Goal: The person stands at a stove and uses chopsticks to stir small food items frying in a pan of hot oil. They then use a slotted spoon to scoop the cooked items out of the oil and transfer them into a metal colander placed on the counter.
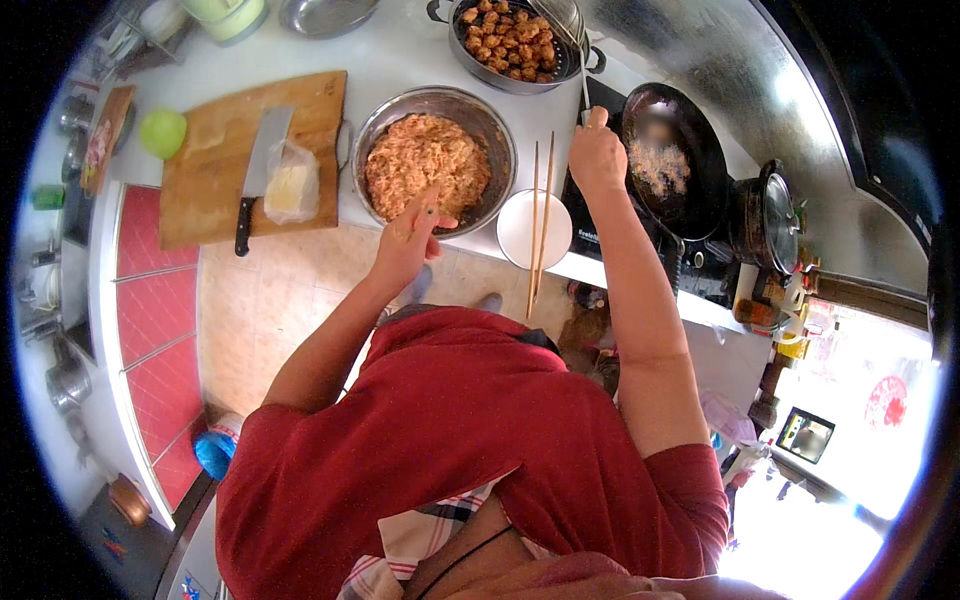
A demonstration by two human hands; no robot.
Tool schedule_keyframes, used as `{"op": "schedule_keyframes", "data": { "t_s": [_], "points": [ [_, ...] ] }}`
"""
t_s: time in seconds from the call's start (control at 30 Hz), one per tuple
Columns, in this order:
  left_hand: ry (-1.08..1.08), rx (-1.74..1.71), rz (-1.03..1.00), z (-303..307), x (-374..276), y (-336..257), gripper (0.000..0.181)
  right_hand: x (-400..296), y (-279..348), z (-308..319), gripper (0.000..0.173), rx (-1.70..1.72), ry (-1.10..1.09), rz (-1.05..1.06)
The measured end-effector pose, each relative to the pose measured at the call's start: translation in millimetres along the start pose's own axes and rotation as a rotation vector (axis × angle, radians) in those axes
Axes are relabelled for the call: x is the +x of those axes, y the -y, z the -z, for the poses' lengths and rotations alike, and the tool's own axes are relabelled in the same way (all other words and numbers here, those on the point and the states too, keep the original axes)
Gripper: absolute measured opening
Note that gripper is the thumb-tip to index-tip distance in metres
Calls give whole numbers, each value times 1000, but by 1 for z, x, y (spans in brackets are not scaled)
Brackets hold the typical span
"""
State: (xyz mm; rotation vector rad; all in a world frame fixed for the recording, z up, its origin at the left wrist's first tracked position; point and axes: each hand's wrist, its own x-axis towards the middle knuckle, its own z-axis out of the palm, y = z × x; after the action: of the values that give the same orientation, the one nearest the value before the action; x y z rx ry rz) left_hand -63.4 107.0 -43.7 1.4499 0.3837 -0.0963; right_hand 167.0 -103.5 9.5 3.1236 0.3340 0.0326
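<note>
My right hand (pixel 598 154) grips the handle of a wire strainer (pixel 559 19), whose basket lies over a steamer pot (pixel 517 85) of browned fried balls (pixel 508 41). Near the rim of a steel bowl (pixel 362 176) is my left hand (pixel 412 244), fingers apart and holding nothing; minced mixture (pixel 427 157) fills much of that bowl. Wooden chopsticks (pixel 544 225) rest across a white bowl (pixel 514 232) between my hands. Pieces are frying in a dark wok (pixel 709 187) to the right of my right hand.
A cleaver (pixel 266 157) and a bagged pale block (pixel 292 187) lie on a wooden cutting board (pixel 210 142) at the left, beside a green round item (pixel 162 133). A lidded pot (pixel 780 217) stands right of the wok. The cleaver's handle overhangs the board's near edge.
</note>
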Motion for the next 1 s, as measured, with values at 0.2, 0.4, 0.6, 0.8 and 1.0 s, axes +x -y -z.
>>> {"op": "schedule_keyframes", "data": {
  "t_s": [0.2, 0.4, 0.6, 0.8, 1.0],
  "points": [
    [26, 22, 3, -8, 3, -3, 47, -27, -24, 26, 24, 743, -35, -116],
    [52, 49, -78, -17, 10, -2, 51, -88, -104, 76, 28, 1583, 128, -437],
    [85, 98, -57, -31, 17, -1, 52, -140, -249, 59, 32, 652, 15, -551],
    [162, 115, -47, -56, 23, -12, 52, -154, -266, 32, 29, 537, 214, -637],
    [180, 142, -54, -69, 20, -16, 51, -147, -213, 68, 16, 1428, 421, -794]
  ]
}}
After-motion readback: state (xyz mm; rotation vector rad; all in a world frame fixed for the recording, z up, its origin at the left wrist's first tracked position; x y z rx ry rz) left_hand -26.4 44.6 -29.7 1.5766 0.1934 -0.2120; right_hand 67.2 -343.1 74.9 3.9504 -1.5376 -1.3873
